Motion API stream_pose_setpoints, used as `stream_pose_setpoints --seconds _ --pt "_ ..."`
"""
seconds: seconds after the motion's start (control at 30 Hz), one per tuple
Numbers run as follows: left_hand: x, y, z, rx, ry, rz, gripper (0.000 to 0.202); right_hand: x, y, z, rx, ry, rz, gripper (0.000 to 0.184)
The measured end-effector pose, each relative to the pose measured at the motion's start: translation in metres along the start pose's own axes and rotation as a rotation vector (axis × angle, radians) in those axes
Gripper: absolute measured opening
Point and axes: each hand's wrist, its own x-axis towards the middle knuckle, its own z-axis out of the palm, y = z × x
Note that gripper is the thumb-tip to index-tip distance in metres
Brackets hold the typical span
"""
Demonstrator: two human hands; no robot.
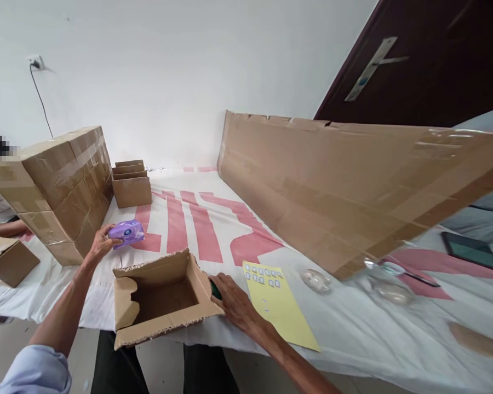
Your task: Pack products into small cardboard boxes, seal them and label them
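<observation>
My left hand (102, 243) grips one end of a purple soft packet (127, 233), which looks like a pack of wipes or tissues, above the cloth-covered table. In front of me stands an open cardboard box (168, 322) with its flaps up and ragged edges; the part of its inside that shows holds nothing. At the box's right side, my right hand (232, 298) is curled over a dark green object (216, 291), mostly hidden by the fingers. Just right of that hand lies a yellow sheet (285, 314) with rows of small white stickers.
Taped cartons (66, 186) are stacked at left, with a small divided box (132, 191) behind. A large cardboard panel (332, 186) leans at right. Two clear tape rolls (315, 280) and a dark tablet (471, 250) lie rightward. Another person (2, 205) sits far left beside a small carton (14, 262).
</observation>
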Motion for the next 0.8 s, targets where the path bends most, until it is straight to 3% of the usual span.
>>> stream_pose_setpoints --seconds 0.1,0.23,0.43,0.53,0.6,0.67,0.8 --pt "0.002 -0.025 0.011 0.08 0.015 0.023 0.042 -0.006 0.001 0.007 0.017 0.037 0.035 0.029" --pt "0.018 -0.037 0.021 0.131 -0.006 0.085 0.044 -0.009 0.001 0.014 0.024 0.083 0.056 0.026" --pt "0.06 -0.025 0.033 0.159 -0.062 0.182 0.055 -0.012 -0.001 0.024 -0.016 0.188 0.052 0.029" --pt "0.064 -0.013 0.034 0.171 -0.107 0.183 0.071 -0.014 0.0 0.026 -0.04 0.21 0.043 0.029" --pt "0.048 -0.005 0.026 0.18 -0.135 0.161 0.08 -0.015 0.0 0.026 -0.029 0.204 0.046 0.027" --pt "0.013 -0.001 0.01 0.168 -0.176 0.127 0.085 -0.015 0.001 0.026 -0.007 0.191 0.054 0.028" --pt "-0.096 -0.008 -0.039 0.009 -0.372 0.021 0.097 -0.015 0.0 0.026 0.012 0.187 0.075 0.027"
